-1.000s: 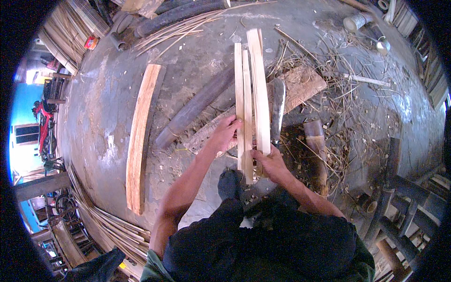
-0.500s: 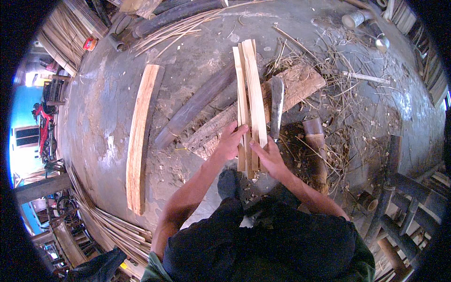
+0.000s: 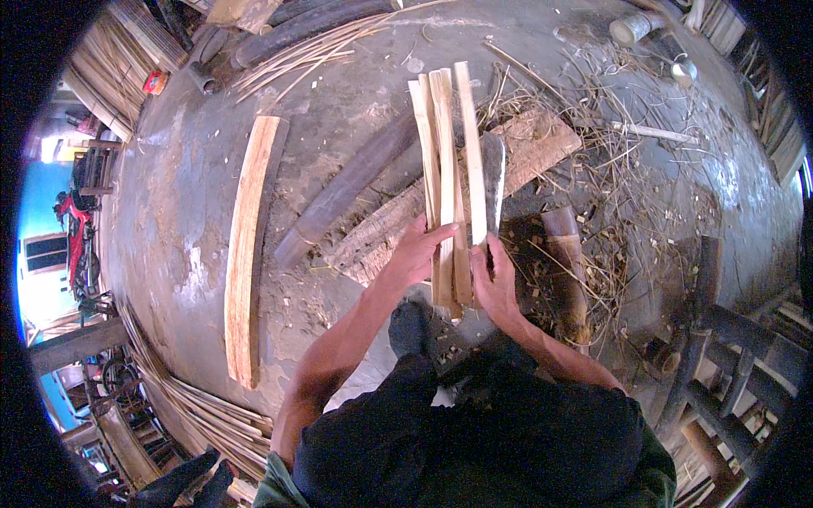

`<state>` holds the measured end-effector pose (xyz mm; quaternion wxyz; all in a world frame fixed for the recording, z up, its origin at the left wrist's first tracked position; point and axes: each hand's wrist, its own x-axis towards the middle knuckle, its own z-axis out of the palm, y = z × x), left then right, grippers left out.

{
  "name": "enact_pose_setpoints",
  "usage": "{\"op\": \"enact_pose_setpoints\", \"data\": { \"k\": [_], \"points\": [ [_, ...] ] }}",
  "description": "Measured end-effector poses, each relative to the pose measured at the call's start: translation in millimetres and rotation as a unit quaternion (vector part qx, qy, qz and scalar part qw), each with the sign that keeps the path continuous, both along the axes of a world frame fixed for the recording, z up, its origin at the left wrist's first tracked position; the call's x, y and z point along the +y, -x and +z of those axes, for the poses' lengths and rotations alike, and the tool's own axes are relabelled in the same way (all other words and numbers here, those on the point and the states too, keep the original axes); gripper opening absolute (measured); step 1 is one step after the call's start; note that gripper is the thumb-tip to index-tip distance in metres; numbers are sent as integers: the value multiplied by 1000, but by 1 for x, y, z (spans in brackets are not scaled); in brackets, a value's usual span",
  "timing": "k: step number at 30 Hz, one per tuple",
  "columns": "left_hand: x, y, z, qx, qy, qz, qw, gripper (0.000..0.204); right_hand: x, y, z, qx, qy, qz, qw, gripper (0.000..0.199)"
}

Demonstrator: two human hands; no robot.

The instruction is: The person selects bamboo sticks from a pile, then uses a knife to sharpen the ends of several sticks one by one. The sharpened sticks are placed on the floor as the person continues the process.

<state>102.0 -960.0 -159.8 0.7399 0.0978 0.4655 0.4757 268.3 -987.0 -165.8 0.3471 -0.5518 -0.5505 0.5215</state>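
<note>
Left hand (image 3: pixel 417 252): closed around the near end of the slats (image 3: pixel 445 169), fingers curled over their left edge, thumb side toward the body. Grip is firm-looking, wrist straight.

Right hand (image 3: pixel 495 284): wrapped on the slats from the right, just beside the left hand and slightly nearer the body. It may also hold the handle of the blade (image 3: pixel 494 169), which lies against the right edge of the bundle; the palm hides the join, so I cannot tell which it grips.

Slats: three or four pale split lengths, held together as one bundle. Long axis runs straight away from the person, near end at the hands, far end fanning a little over the floor. Lower end seems to rest near the foot (image 3: pixel 411 328). Both hands sit at the same near end; the left is the higher on the bundle, the right lower.

Blade: dark, broad, upright alongside the slats, pointing away.

Outward from there: a rough log (image 3: pixel 533 144) lies across behind the bundle, angled up to the right. A dark pole (image 3: pixel 347 199) lies left of it, roughly parallel. Well apart to the left, a long pale plank (image 3: pixel 248 245) lies flat on the concrete floor (image 3: pixel 169 212). Dry shavings (image 3: pixel 610 186) litter the right side. A short stump (image 3: pixel 566 271) stands near the right hand.
</note>
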Motion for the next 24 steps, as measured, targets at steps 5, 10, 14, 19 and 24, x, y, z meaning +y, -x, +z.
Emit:
{"op": "enact_pose_setpoints", "data": {
  "k": [5, 10, 14, 19, 24],
  "points": [
    [4, -7, -8, -44, 42, 23, 998, 33, 4, -2, 1, 27, -48, -4, 998, 36],
    [-2, -6, -15, -32, 34, 49, 998, 33, 0, -3, -4, 6, -42, 1, 999, 37],
    [-6, -3, -21, -4, 15, 39, 999, 34, 4, -4, 8, -49, -21, 60, 997, 38],
    [-3, -4, -24, -74, 34, 32, 996, 32, 3, -3, 8, -61, -14, 79, 995, 42],
    [-3, -10, -21, 38, 4, 21, 999, 30, -2, -2, -1, -39, -54, 76, 995, 48]
  ]
}}
